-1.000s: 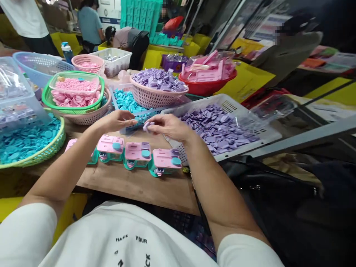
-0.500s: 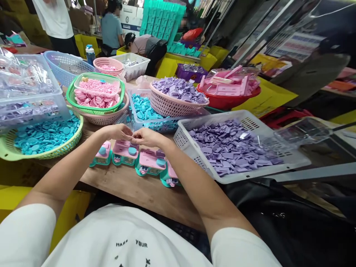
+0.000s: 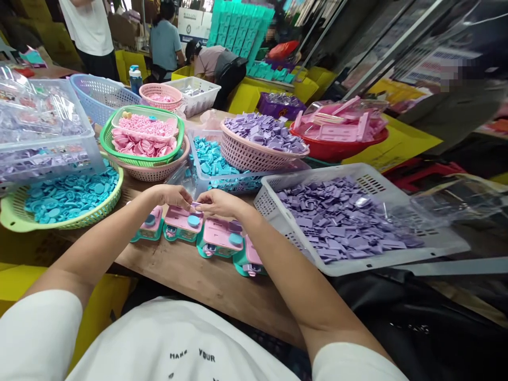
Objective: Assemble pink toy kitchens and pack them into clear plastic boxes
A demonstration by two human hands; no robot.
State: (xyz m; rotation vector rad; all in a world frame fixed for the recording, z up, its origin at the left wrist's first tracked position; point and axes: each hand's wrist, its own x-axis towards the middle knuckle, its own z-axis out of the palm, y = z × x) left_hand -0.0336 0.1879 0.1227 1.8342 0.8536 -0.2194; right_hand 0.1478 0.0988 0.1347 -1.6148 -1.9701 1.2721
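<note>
My left hand [image 3: 173, 196] and my right hand [image 3: 219, 203] meet fingertip to fingertip above a row of toys. Pinched between them is a small purple plastic piece [image 3: 196, 204], mostly covered by my fingers. Just under my hands is a pink and teal toy [image 3: 183, 222] with a blue round button on top. To its right stands another pink toy [image 3: 220, 236], with a purple piece and a blue button on its top. A third toy [image 3: 150, 225] sits at the left, partly behind my left forearm. My right forearm partly hides a toy [image 3: 253, 257] at the row's right end.
A white basket of purple pieces [image 3: 265, 186] is close on my right. A green basket [image 3: 118, 190] holds blue discs at left. Beyond my hands stand a clear bin of blue parts [image 3: 201, 182] and a pink basket [image 3: 238, 152]. Co-workers are farther back.
My fingertips have drawn slightly apart, and the purple piece now shows between them. The whole view has shifted a little, so things appear slightly lower and farther right.
</note>
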